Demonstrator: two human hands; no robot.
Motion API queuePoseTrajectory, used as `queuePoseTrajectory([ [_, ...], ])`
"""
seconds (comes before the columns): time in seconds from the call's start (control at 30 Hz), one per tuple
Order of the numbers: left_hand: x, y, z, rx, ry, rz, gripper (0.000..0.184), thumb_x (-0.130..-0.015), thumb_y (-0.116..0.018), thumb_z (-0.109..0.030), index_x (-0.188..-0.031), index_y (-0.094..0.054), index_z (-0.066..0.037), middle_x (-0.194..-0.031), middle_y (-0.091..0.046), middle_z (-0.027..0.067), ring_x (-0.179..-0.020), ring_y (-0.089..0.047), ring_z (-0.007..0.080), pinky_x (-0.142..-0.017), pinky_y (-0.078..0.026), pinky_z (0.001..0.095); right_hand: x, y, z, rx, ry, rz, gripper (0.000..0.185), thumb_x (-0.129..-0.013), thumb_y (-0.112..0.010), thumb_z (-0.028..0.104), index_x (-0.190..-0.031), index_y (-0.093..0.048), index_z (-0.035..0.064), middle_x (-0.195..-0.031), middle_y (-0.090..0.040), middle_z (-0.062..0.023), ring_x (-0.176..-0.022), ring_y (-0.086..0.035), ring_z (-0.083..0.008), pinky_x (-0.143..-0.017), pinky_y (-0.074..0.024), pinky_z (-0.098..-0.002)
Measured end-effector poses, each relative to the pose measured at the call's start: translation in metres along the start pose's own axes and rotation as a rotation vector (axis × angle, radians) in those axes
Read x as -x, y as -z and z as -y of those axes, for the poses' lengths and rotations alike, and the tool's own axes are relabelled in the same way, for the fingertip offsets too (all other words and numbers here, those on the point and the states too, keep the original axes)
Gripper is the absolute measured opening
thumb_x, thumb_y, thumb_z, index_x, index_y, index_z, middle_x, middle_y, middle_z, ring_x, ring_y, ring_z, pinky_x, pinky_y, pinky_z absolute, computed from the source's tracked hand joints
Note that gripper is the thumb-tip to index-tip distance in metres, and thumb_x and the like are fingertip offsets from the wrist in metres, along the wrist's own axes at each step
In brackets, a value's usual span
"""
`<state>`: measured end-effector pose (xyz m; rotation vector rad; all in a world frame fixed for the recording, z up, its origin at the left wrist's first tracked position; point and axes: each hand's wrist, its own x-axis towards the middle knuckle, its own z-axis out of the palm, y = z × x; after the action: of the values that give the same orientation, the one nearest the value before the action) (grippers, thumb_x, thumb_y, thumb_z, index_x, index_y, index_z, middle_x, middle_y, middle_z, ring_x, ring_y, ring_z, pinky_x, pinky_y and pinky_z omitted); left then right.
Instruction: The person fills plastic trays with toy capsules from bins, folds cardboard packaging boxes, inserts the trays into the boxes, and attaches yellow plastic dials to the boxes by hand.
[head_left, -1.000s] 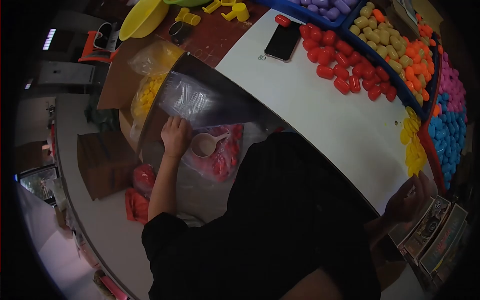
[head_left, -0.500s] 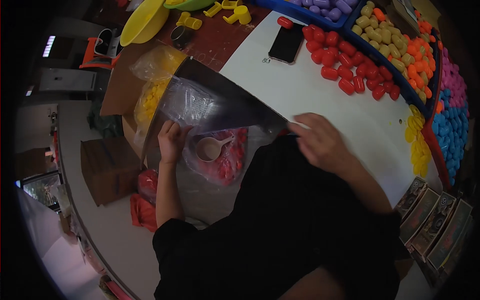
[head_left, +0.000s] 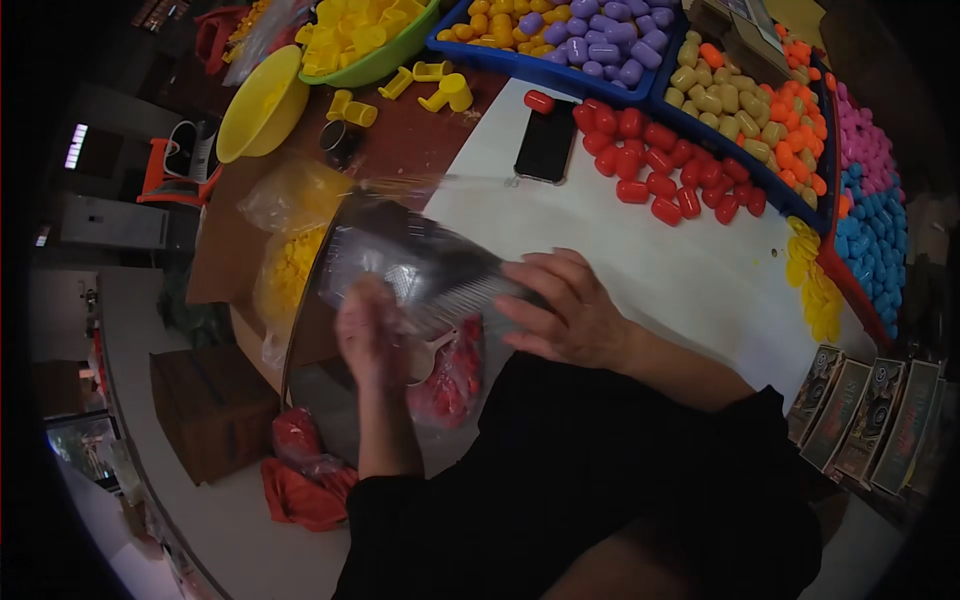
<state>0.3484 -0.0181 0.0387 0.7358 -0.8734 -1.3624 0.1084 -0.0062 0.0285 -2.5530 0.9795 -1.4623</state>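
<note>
Stretched between my two hands is a clear plastic bag [head_left: 425,270] with glossy, finely ribbed patches. My left hand [head_left: 368,335], blurred by motion, is closed on its near left side. My right hand [head_left: 570,310] has its fingers bent over the bag's right end at the edge of the white table. Beneath the bag, a pale scoop [head_left: 425,362] partly shows, lying on a bag of red pieces [head_left: 450,385]. Red capsules [head_left: 660,165] lie loose on the table beyond my right hand, near a black phone [head_left: 545,145].
Blue trays [head_left: 640,95] of coloured capsules line the far side. Yellow discs [head_left: 810,280] lie at the right, above several boxes [head_left: 870,420]. At the left stand a carton with yellow pieces [head_left: 290,270], a brown box [head_left: 215,405] and a yellow bowl [head_left: 262,105].
My right hand has moved left and down and taken hold of the plastic bag. My left hand has shifted right and down. The bag is now lifted and drawn out between them.
</note>
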Motion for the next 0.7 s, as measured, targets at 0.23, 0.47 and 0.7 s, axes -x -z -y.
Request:
queuePoseTrajectory([
  [0.23, -0.123, -0.085, 0.078, -0.403, 0.121, 0.136, 0.036, -0.096, -0.043, -0.034, -0.109, -0.048, -0.001, -0.105, -0.054, 0.0109, -0.096, -0.055, 0.0211, -0.083, -0.045, 0.0336, 0.089, 0.088, 0.001, 0.337, -0.413, 0.153, 0.024, -0.072, -0.058, 0.001, -0.096, -0.060, 0.0032, -0.075, -0.057, -0.0066, -0.069, -0.055, -0.0209, -0.061, -0.0471, -0.0307],
  [0.47, -0.303, -0.036, 0.127, -1.788, -0.293, 0.284, 0.042, -0.080, -0.064, -0.028, -0.115, -0.054, -0.009, -0.109, -0.055, 0.0210, -0.101, -0.055, 0.0354, -0.083, -0.046, 0.0399, 0.148, 0.105, 0.020, 0.523, -0.676, 0.395, 0.026, -0.074, -0.058, 0.005, -0.101, -0.060, 0.0045, -0.076, -0.055, -0.0044, -0.072, -0.053, -0.0193, -0.062, -0.0471, -0.0298],
  [0.7, -0.305, -0.041, 0.116, -1.703, -0.347, 0.289, 0.034, -0.082, -0.061, -0.020, -0.113, -0.054, -0.006, -0.102, -0.060, 0.0148, -0.090, -0.062, 0.0313, -0.076, -0.050, 0.0346, 0.161, 0.086, 0.014, 0.509, -0.602, 0.450, 0.030, -0.075, -0.057, 0.011, -0.104, -0.059, 0.0055, -0.082, -0.055, -0.0036, -0.077, -0.053, -0.0181, -0.061, -0.0466, -0.0289],
])
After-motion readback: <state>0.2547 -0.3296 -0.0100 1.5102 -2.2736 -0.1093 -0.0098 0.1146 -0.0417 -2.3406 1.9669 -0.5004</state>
